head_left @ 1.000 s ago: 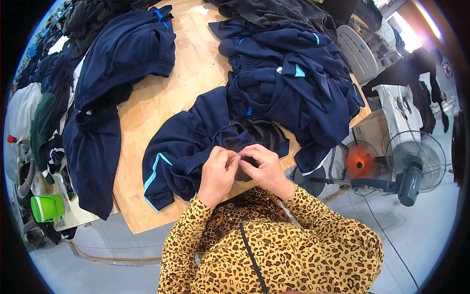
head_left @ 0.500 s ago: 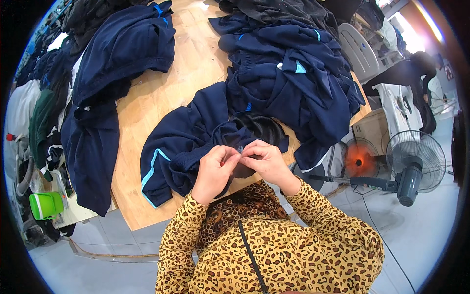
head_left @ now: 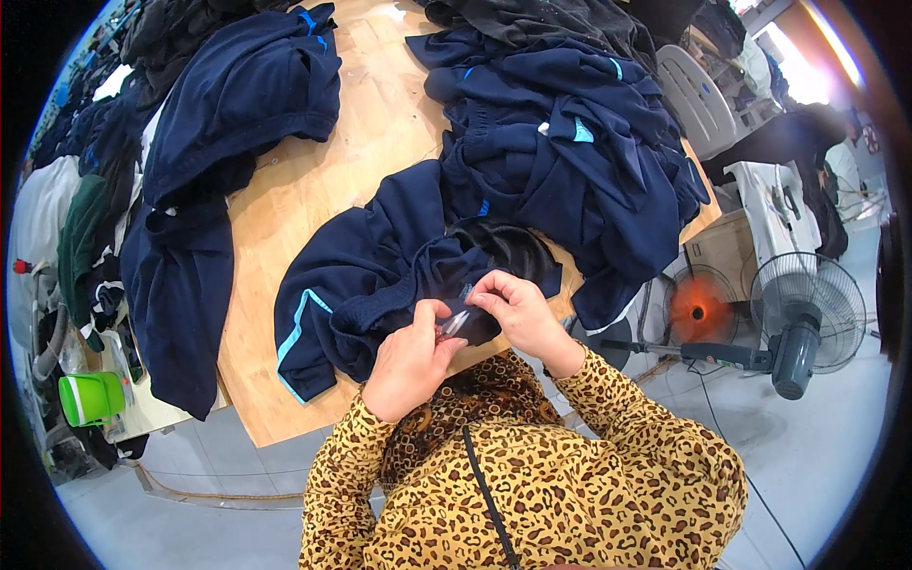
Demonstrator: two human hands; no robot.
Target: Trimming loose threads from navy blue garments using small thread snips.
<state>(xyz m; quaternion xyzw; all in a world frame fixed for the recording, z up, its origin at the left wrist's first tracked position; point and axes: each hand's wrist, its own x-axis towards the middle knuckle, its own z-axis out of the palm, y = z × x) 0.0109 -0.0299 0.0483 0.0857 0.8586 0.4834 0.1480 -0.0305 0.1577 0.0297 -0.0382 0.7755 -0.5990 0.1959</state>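
Head view: a navy garment [head_left: 380, 266] with light blue stripes is spread on the near edge of the wooden table [head_left: 323, 190], and both hands meet over its dark inner part. The left hand [head_left: 408, 366] is closed around a small metal tool [head_left: 454, 325] (probably thread snips, though it is too small to be sure), while the right hand [head_left: 518, 313] is pinched shut on a fold of the cloth just beside the tip. For a clean result, the fabric is best kept taut between the fingers and only the loose thread taken, so that the seam itself is spared. Beyond the garment, a heap of navy clothes [head_left: 570, 152] is piled on the table; to its left, more dark clothes [head_left: 218, 133] are draped over the table edge.
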